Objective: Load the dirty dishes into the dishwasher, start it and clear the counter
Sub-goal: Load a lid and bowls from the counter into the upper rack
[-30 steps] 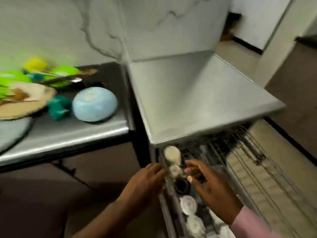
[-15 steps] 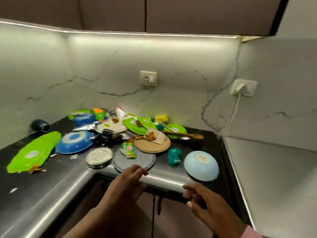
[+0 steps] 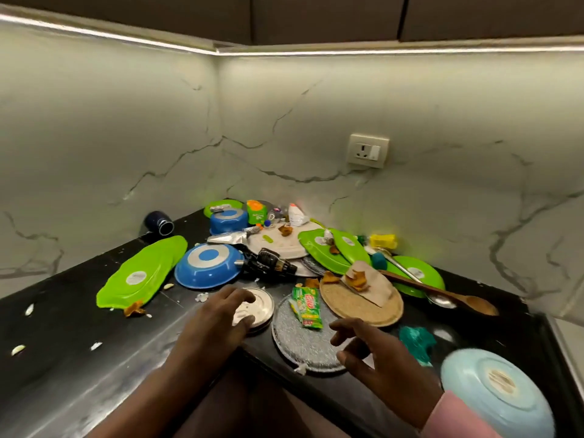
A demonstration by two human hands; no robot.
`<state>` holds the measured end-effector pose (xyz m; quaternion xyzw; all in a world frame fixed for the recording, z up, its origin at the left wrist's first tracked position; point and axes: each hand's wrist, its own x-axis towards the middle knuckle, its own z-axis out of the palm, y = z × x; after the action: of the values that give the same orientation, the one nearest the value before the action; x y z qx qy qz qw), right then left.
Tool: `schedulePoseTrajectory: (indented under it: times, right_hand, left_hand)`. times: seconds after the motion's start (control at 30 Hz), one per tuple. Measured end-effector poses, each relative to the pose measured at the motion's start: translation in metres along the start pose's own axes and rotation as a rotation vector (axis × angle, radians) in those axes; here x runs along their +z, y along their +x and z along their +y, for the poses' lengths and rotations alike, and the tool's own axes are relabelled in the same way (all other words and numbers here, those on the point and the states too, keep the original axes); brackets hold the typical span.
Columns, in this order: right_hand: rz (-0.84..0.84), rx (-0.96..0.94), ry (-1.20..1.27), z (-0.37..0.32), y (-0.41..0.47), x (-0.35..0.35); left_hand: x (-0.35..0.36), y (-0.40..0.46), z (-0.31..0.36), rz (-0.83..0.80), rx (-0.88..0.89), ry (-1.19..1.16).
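**While the counter stays piled, loading is far from done**

Head view: left hand (image 3: 221, 314) spreads its fingers over a small steel lid (image 3: 256, 306); right hand (image 3: 376, 352), loosely curled and empty, hovers above a grey plate (image 3: 294, 343). Beyond the fingertips lie green plates (image 3: 142, 273), a blue pan (image 3: 208, 268) and a wooden spoon (image 3: 442, 292). No dishwasher shows.

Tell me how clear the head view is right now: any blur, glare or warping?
Head view: mostly sharp, lit by the under-cabinet strip; the left hand and right hand are slightly motion-blurred; wide-angle bending stretches the light blue bowl at the corner.
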<state>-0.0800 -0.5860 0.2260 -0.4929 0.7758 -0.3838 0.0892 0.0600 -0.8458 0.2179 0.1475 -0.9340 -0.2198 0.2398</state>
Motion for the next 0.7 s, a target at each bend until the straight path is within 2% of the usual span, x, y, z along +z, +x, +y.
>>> schedulePoseTrajectory:
  times: [0.3, 0.43, 0.6, 0.7]
  right_hand:
    - [-0.097, -0.091, 0.059, 0.095, 0.160, -0.002]
    - [-0.115, -0.095, 0.077, 0.121, 0.212, -0.010]
    - [-0.126, -0.114, 0.107, 0.148, 0.269, -0.001]
    - [-0.187, -0.140, 0.135, 0.150, 0.293, 0.020]
  left_hand:
    - [0.047, 0.074, -0.057, 0.072, -0.309, -0.031]
    - [0.058, 0.089, -0.075, 0.038, -0.387, -0.034]
    - [0.061, 0.105, -0.097, 0.085, -0.482, -0.016]
    - [0.052, 0.104, -0.112, 0.112, -0.546, 0.002]
